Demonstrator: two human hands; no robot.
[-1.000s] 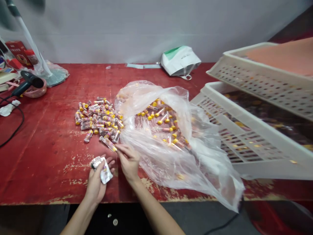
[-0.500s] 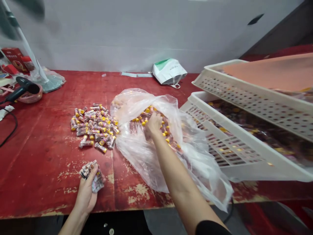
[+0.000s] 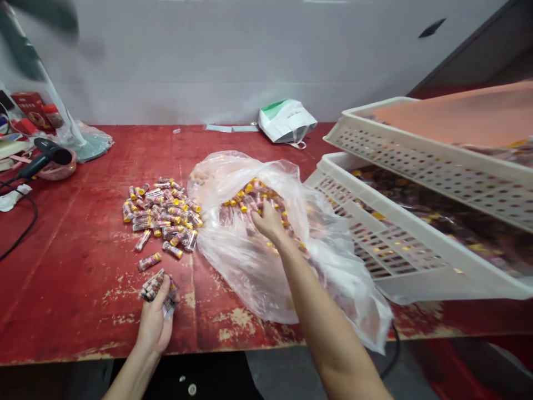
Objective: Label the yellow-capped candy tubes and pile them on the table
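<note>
My left hand (image 3: 157, 311) is closed around a small bundle of printed plastic pieces (image 3: 152, 286), held just above the front of the table; their exact kind is unclear. My right hand (image 3: 268, 222) reaches into the mouth of a large clear plastic bag (image 3: 233, 278), among many small clear tubes with yellow caps (image 3: 250, 189). Its thumb and forefinger look apart, while its other fingers are partly hidden. Left of the bag lies a loose pile of the same tubes (image 3: 166, 214). One single tube (image 3: 149, 261) lies between that pile and my left hand.
White plastic crates (image 3: 400, 278), stacked at a tilt on the right, hold more tubes. A white and green bag (image 3: 287, 122) stands by the wall. At the left are a fan stand (image 3: 89, 147), a black hair dryer (image 3: 48, 158) and a cable on the red table (image 3: 83, 233).
One tube has moved from the pile's front edge toward my left hand. My right hand has shifted slightly right and down inside the bag, its fingers spreading.
</note>
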